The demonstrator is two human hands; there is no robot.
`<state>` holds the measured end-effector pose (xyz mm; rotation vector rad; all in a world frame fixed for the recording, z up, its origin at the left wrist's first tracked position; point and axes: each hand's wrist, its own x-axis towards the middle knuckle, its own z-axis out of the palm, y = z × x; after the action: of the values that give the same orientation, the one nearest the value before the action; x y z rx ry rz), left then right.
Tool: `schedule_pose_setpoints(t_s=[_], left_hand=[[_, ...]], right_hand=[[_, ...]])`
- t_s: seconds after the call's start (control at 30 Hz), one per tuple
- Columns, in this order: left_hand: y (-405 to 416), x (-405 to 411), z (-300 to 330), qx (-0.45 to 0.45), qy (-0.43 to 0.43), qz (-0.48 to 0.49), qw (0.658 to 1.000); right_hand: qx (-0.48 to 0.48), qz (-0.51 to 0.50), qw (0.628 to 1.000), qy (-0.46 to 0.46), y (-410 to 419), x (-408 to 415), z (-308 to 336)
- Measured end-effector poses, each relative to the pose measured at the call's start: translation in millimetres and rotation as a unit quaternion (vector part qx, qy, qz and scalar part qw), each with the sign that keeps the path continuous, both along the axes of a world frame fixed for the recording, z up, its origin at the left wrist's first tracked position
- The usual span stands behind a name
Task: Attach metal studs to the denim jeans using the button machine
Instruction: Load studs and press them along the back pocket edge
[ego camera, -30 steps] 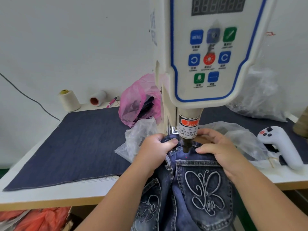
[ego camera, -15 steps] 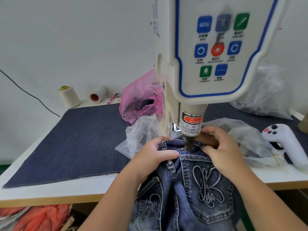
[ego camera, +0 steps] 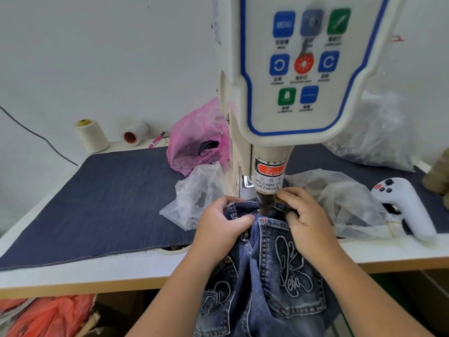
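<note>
The jeans (ego camera: 264, 276) are draped over the front edge of the worktop (ego camera: 136, 271), their waistband tucked under the dark punch (ego camera: 265, 205) of the machine (ego camera: 286, 93); a red dot of light is seen on the denim just below the punch, at the upper left corner of an embroidered pocket. The left hand (ego camera: 222, 226) is set just left of the punch, its fingers curled round a bunched fold of the waistband, the thumb laid across the cloth toward the red dot; the right hand (ego camera: 307, 222) is set just right of the punch, its fingers bent and pinching the waistband edge. Little room is left between either hand and the punch. A dark denim mat (ego camera: 109, 198) is spread over the worktop to the left, its near edge lying short of the worktop's front edge; much bare mat is left there. A clear bag (ego camera: 194, 198) lies just left of the left hand, a pink bag (ego camera: 194, 137) behind it; another clear bag (ego camera: 345, 198) lies just right of the right hand, and a white controller (ego camera: 408, 207) beyond that. Two thread cones (ego camera: 91, 136) are kept at the far left edge by the wall.
</note>
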<state>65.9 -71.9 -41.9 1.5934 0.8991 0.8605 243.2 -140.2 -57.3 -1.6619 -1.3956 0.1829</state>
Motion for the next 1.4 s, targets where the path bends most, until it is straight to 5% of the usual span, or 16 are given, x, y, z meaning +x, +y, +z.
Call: schedule_pose_setpoints(t_s=[1.4], left_hand=[[-2, 1, -10, 0.032, 0.022, 0.020, 0.999]], right_hand=[[-0.029, 0.013, 0.993, 0.112, -3, 19, 3]])
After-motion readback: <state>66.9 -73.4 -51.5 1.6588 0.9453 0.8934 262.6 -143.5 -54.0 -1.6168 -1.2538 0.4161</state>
